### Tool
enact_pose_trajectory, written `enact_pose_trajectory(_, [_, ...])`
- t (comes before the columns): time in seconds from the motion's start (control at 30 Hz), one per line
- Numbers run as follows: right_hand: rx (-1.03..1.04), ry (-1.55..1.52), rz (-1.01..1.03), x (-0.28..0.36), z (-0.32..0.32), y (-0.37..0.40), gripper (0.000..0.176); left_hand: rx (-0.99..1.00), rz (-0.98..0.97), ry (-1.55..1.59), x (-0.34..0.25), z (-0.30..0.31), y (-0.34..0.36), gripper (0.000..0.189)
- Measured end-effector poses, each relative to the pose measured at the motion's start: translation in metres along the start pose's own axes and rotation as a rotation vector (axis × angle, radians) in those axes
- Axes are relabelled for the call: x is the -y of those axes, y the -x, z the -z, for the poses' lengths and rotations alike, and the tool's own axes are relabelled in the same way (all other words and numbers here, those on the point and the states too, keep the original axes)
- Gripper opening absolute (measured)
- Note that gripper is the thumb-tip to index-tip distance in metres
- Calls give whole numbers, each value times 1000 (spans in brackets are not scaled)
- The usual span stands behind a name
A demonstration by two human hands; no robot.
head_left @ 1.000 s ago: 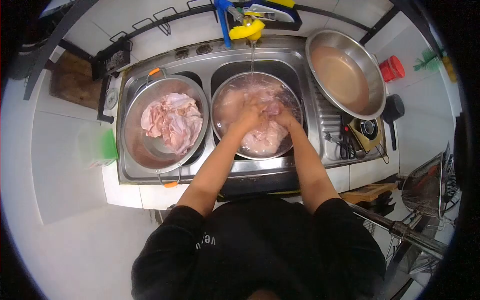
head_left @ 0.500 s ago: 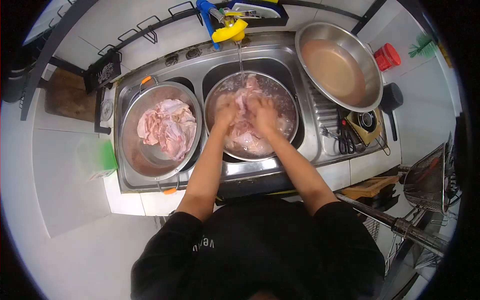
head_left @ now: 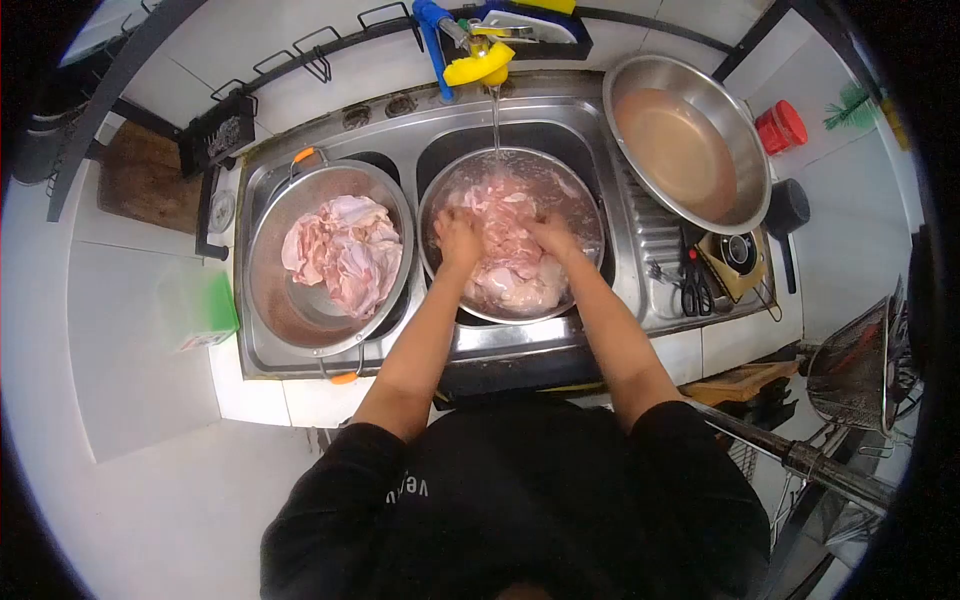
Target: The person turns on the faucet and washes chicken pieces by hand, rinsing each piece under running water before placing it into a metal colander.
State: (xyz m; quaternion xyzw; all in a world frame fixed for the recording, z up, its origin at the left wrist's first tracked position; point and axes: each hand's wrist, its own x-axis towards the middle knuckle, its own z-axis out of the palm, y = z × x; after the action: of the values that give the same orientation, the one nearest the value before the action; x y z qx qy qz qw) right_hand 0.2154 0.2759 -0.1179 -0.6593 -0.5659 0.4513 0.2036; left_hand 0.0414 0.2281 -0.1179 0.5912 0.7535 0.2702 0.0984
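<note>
As a water stream [head_left: 496,125] is running, raw meat [head_left: 510,238] is lying in the round basin [head_left: 601,222]

At left, a pan [head_left: 268,290] with orange grips is holding a pile of pale pieces [head_left: 348,255]. Beside it, the left hand [head_left: 459,240] is touching the meat's left side, its fingers slightly spread. The right hand [head_left: 553,237] is touching the opposite side; whether its fingers are spread or together, I cannot tell. Farther right, black-handled scissors [head_left: 695,292] are lying near a large bowl [head_left: 742,150] holding cloudy liquid [head_left: 675,150].

We see a red tub [head_left: 781,127] by the wall, a wooden board [head_left: 150,178] at the left, and scissors [head_left: 694,290] beside the sink.
</note>
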Motion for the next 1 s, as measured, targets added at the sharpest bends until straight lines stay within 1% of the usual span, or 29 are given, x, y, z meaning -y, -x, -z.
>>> enact_pose_trajectory(0.03, [73,-218,-69,-22,-18,-17,38,-178,-112,-158,-5,1,2,39])
enact_pose_trajectory(0.07, [148,-436,-139,-33,-26,-28,41,-180,-114,-157,-8,2,0,39])
enact_pose_trajectory(0.1, [147,-436,-141,-30,-25,-31,41,-5,-155,62,-10,3,-1,44])
enact_pose_trajectory(0.13, [182,-309,22,-23,-25,-28,46,174,-191,280,-11,3,1,48])
enact_pose_trajectory(0.17, [215,-181,185,-16,-24,-25,51,179,-189,282,-11,3,2,48])
enact_pose_trajectory(0.2, [213,-181,184,-2,-20,-9,51,196,-95,274,-12,3,0,54])
enact_pose_trajectory(0.23, [171,-291,221,17,-15,15,54,209,-3,268,-13,3,-4,60])
enact_pose_trajectory(0.27, [130,-400,259,27,-12,29,57,208,-6,271,-14,4,-7,60])
enact_pose_trajectory(0.3, [127,-399,261,19,-18,26,57,263,38,258,-15,6,-12,61])
enact_pose_trajectory(0.37, [7,-85,339,-2,-37,15,58,373,131,226,-15,8,-16,65])
enact_pose_trajectory(0.4, [7,-85,342,4,-28,16,58,370,131,226,-13,6,-14,65])
enact_pose_trajectory(0.47, [344,3,507,22,4,18,52,210,-20,220,-4,2,-5,73])
enact_pose_trajectory(0.5, [346,1,512,20,14,1,52,206,-20,216,-3,3,-3,73])
enact_pose_trajectory(0.57, [440,55,152,12,32,-38,45,124,-101,216,-1,6,6,68])
enact_pose_trajectory(0.6, [444,55,153,9,36,-45,45,123,-98,213,-3,6,9,68])
enact_pose_trajectory(0.67, [-139,635,520,3,39,-57,38,146,-126,62,-9,4,14,61])
enact_pose_trajectory(0.7, [-138,629,524,-8,35,-65,38,143,-126,55,-11,6,13,61])
enact_pose_trajectory(0.73, [-107,679,544,-25,25,-79,38,189,-125,34,-14,8,11,61])
enact_pose_trajectory(0.77, [-74,729,566,-33,18,-88,39,234,-123,12,-14,10,10,60])
enact_pose_trajectory(0.8, [-72,724,573,-31,15,-86,39,229,-119,6,-11,10,8,60])
enact_pose_trajectory(0.87, [38,420,54,-32,10,-76,40,236,-143,51,-5,10,6,59])
enact_pose_trajectory(0.9, [41,417,56,-46,0,-84,40,235,-141,47,-2,11,5,59])
enact_pose_trajectory(0.93, [71,404,115,-77,-16,-99,37,234,-141,59,1,11,3,58])
enact_pose_trajectory(0.97, [100,393,173,-96,-24,-106,35,233,-141,74,2,11,3,56])
enact_pose_trajectory(1.0, [100,397,171,-83,-18,-100,35,235,-140,78,4,12,-2,56])
